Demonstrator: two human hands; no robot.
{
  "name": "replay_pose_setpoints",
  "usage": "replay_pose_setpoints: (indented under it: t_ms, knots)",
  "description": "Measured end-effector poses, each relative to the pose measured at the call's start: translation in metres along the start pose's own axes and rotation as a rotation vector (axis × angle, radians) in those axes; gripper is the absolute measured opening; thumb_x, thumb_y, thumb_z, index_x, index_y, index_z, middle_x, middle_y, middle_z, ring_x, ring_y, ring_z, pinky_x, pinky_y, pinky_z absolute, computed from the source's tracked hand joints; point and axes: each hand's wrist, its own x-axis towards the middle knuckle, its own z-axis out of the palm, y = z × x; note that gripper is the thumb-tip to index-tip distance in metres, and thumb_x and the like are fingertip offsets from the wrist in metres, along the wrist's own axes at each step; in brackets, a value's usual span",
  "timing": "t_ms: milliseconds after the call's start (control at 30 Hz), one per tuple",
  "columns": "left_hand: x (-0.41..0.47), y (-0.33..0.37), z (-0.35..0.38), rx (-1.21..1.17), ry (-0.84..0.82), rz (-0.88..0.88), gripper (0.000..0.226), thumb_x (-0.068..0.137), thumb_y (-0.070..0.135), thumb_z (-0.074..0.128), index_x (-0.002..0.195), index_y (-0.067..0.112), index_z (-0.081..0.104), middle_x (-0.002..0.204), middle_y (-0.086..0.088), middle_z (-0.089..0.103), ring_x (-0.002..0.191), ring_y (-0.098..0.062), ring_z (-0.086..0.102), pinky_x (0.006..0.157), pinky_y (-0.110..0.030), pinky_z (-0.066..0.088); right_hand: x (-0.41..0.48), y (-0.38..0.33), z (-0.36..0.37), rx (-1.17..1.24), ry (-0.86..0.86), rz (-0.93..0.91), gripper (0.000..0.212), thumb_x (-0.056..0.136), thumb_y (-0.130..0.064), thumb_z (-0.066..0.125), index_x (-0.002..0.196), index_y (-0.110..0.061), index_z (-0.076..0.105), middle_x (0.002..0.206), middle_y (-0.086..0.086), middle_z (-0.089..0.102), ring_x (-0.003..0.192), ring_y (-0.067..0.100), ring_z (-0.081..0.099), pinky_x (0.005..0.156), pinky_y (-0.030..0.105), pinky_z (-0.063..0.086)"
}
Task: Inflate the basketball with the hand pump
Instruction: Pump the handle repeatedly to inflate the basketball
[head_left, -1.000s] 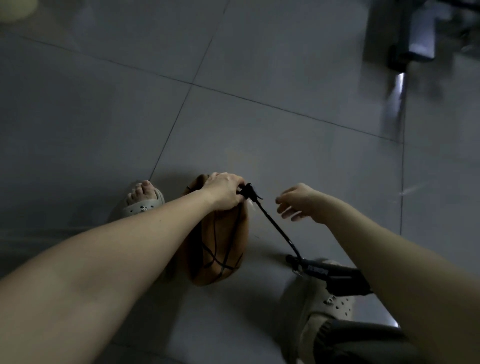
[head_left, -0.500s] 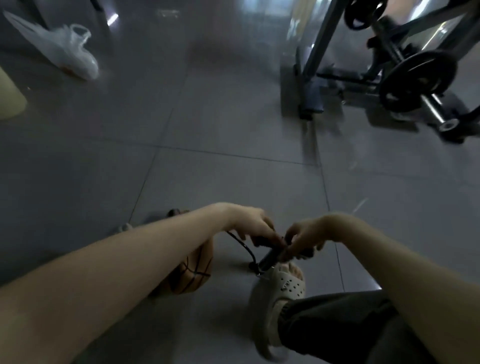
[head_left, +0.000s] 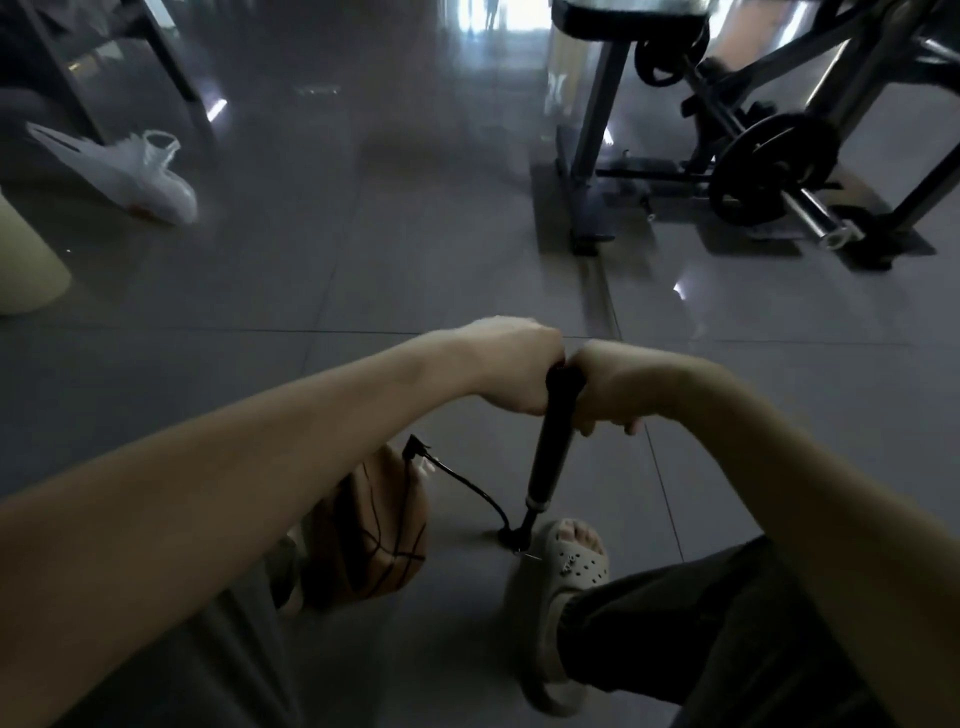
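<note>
An orange basketball (head_left: 382, 530) lies on the grey tiled floor, partly hidden behind my left forearm. A black hose (head_left: 470, 486) runs from the ball's top to the foot of a black hand pump (head_left: 550, 452), which stands nearly upright beside my right sandal (head_left: 569, 564). My left hand (head_left: 511, 366) and my right hand (head_left: 615, 384) grip the pump's handle at the top, one on each side, fingers curled round it. The handle itself is hidden under the hands.
A weight bench frame with black plates (head_left: 769, 166) stands at the back right. A white plastic bag (head_left: 132, 176) lies at the back left near a pale yellow object (head_left: 26, 265). Metal legs (head_left: 171, 78) rise at the top left.
My left hand has left the ball's valve and both hands have come up to the pump handle. The pump now stands upright, and the view has tilted up to show the room.
</note>
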Motion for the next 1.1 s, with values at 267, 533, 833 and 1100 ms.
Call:
replay_pose_setpoints:
  t_ms: [267, 533, 833, 1100]
  knots:
    - [0.043, -0.019, 0.108, -0.089, -0.102, 0.026, 0.029, 0.093, 0.019, 0.061, 0.071, 0.026, 0.044, 0.074, 0.005, 0.054, 0.069, -0.015, 0.057, 0.057, -0.024, 0.04, 0.077, 0.037, 0.091, -0.139, -0.001, 0.018, 0.009, 0.086, -0.025, 0.071, 0.085, -0.016, 0.07, 0.077, 0.004, 0.069, 0.065, 0.02, 0.067, 0.056, 0.03, 0.057]
    - [0.067, -0.026, 0.17, -0.054, -0.23, 0.009, 0.018, 0.085, 0.016, 0.06, 0.101, 0.01, 0.067, 0.106, -0.015, 0.07, 0.098, -0.036, 0.067, 0.072, -0.032, 0.046, 0.11, 0.067, 0.151, -0.095, -0.055, 0.003, 0.023, 0.091, -0.027, 0.061, 0.112, -0.019, 0.065, 0.099, 0.002, 0.067, 0.088, 0.023, 0.064, 0.082, 0.039, 0.058]
    - [0.052, -0.008, 0.149, 0.062, -0.352, 0.022, 0.018, 0.094, 0.028, 0.062, 0.104, 0.013, 0.067, 0.102, -0.006, 0.068, 0.094, -0.029, 0.067, 0.069, -0.033, 0.048, 0.081, 0.049, 0.131, -0.098, -0.115, 0.069, 0.024, 0.086, -0.026, 0.071, 0.107, -0.016, 0.067, 0.098, 0.006, 0.07, 0.087, 0.024, 0.069, 0.081, 0.039, 0.06]
    - [0.03, -0.004, -0.001, -0.118, -0.148, -0.017, 0.012, 0.083, 0.02, 0.073, 0.073, 0.021, 0.068, 0.071, 0.001, 0.066, 0.06, -0.015, 0.062, 0.052, -0.027, 0.045, 0.007, 0.008, -0.013, 0.09, -0.026, -0.026, 0.013, 0.085, -0.012, 0.072, 0.097, -0.007, 0.073, 0.082, 0.012, 0.068, 0.061, 0.019, 0.057, 0.054, 0.029, 0.052]
